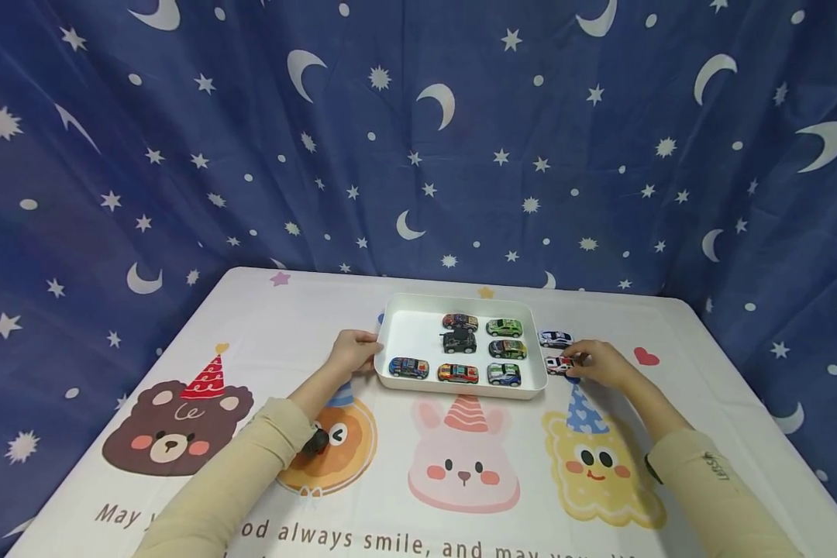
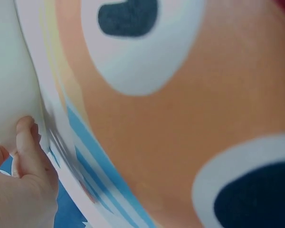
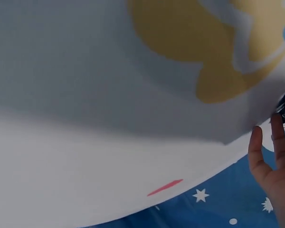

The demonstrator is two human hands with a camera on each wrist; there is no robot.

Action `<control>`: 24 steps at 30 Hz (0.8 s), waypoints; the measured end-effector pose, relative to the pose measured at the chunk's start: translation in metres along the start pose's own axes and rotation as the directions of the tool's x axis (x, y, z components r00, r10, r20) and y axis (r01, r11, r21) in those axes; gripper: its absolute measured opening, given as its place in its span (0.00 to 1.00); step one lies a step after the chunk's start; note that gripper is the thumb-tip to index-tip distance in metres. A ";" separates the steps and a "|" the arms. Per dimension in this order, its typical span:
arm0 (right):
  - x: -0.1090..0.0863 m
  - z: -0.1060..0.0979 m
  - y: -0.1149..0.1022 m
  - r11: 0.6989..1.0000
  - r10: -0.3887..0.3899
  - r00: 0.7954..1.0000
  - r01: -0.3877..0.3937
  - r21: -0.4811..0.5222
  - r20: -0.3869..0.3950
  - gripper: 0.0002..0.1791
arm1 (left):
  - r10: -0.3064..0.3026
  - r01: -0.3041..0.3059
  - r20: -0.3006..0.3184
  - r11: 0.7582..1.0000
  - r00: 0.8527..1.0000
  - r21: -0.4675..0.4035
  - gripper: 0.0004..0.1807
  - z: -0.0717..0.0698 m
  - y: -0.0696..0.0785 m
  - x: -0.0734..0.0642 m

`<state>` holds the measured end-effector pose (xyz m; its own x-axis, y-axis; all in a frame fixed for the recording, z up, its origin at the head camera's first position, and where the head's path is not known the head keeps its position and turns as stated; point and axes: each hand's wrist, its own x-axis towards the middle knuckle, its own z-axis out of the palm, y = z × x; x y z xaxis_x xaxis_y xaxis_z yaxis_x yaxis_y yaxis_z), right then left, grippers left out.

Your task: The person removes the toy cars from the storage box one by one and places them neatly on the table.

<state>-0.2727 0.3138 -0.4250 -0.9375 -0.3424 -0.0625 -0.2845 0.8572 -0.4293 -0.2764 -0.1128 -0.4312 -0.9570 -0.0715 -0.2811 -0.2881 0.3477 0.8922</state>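
A white tray (image 1: 411, 333) lies on the table with several toy cars inside, among them a blue one (image 1: 408, 368) at front left and a black off-road one (image 1: 459, 342) near the middle. My left hand (image 1: 353, 351) grips the tray's left edge; the left wrist view has its fingers (image 2: 26, 137) at the white wall (image 2: 14, 71). Just outside the tray's right side, my right hand (image 1: 600, 364) pinches a white-and-red toy car (image 1: 556, 365) at its right end. Behind that car sits a white-and-blue toy car (image 1: 555, 339).
A patterned white tablecloth (image 1: 363, 519) covers the table, printed with animal faces and lettering. A small black round object (image 1: 315, 442) shows beside the left forearm. Behind the far table edge hangs a blue curtain (image 1: 363, 155) with moons and stars.
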 end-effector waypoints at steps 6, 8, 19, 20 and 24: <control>0.001 -0.002 -0.006 0.999 0.026 0.999 -0.026 -0.031 0.022 0.18 | 0.012 -0.012 -0.015 1.000 1.000 0.000 0.17 0.001 0.001 -0.001; 0.001 -0.002 -0.007 0.999 0.031 0.999 -0.030 -0.037 0.036 0.20 | 0.012 -0.012 -0.015 1.000 1.000 0.000 0.17 0.001 0.001 -0.001; 0.006 0.000 -0.008 0.997 0.074 0.995 -0.073 -0.028 0.066 0.23 | 0.014 -0.014 -0.016 1.000 1.000 -0.018 0.17 0.002 -0.002 -0.002; 0.006 0.001 -0.008 0.996 0.082 0.995 -0.081 -0.026 0.062 0.23 | 0.015 -0.015 -0.016 1.000 1.000 -0.020 0.17 0.002 -0.002 -0.002; 0.005 0.004 -0.008 0.995 0.096 0.994 -0.095 -0.021 0.046 0.23 | 0.019 -0.019 -0.014 1.000 1.000 -0.020 0.17 0.001 -0.003 -0.002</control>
<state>-0.2746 0.3032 -0.4256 -0.9502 -0.2758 -0.1452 -0.1980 0.8938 -0.4025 -0.2737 -0.1123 -0.4335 -0.9626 -0.0783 -0.2594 -0.2705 0.3298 0.9045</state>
